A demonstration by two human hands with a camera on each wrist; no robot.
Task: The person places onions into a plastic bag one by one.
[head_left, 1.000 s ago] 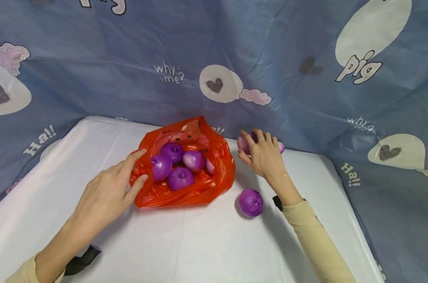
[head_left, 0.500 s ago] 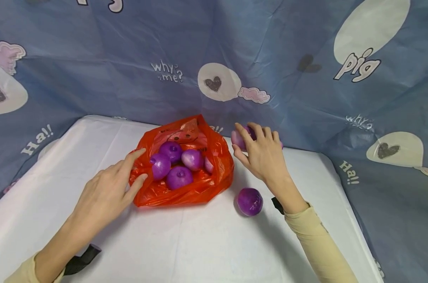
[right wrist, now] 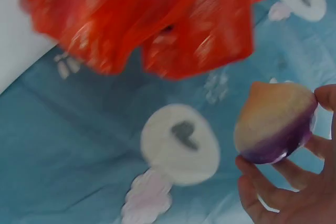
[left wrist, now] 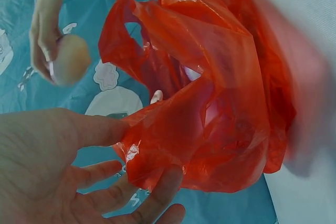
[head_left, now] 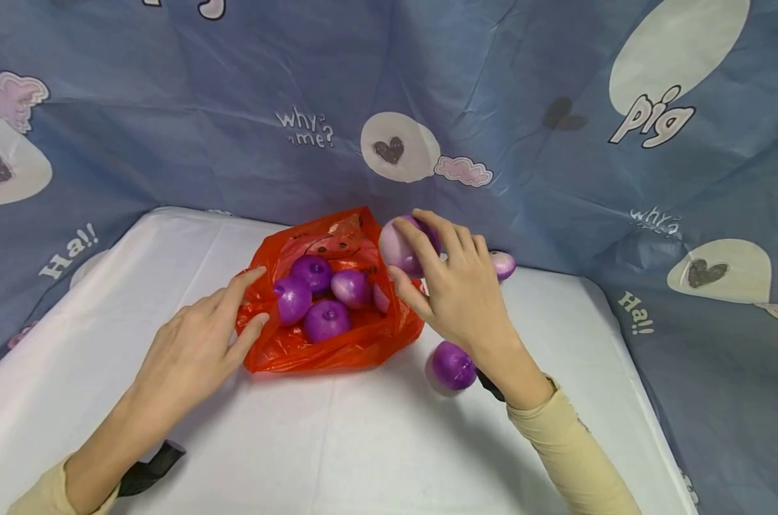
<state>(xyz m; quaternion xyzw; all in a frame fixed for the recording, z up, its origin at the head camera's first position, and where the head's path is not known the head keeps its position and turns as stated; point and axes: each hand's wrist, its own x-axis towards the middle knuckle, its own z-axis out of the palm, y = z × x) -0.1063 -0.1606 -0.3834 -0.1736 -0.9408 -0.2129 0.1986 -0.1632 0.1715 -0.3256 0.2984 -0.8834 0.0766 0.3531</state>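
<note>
My right hand (head_left: 469,300) grips a purple-and-white onion (head_left: 397,247) between thumb and fingers, lifted near the right rim of an orange-red plastic bag (head_left: 347,359). In the right wrist view that onion (right wrist: 275,121) shows a pale, tan side and a purple side. My left hand (head_left: 192,347) pinches the left edge of the bag between thumb and fingers, and the bag's mouth stands wide apart. Inside the bag lie several purple onions (head_left: 327,321). The left wrist view shows the bag's thin film (left wrist: 173,129) drawn between the thumb and fingers.
A purple onion (head_left: 453,365) lies on the white-covered table (head_left: 337,443), to the right of the bag. Another onion (head_left: 503,265) sits at the back edge, partly behind the right hand. A blue printed sheet (head_left: 254,164) hangs behind the table.
My right hand has lifted the onion from the back right of the table and carried it left toward the bag. The onion behind it now shows more. The left hand has stayed on the bag.
</note>
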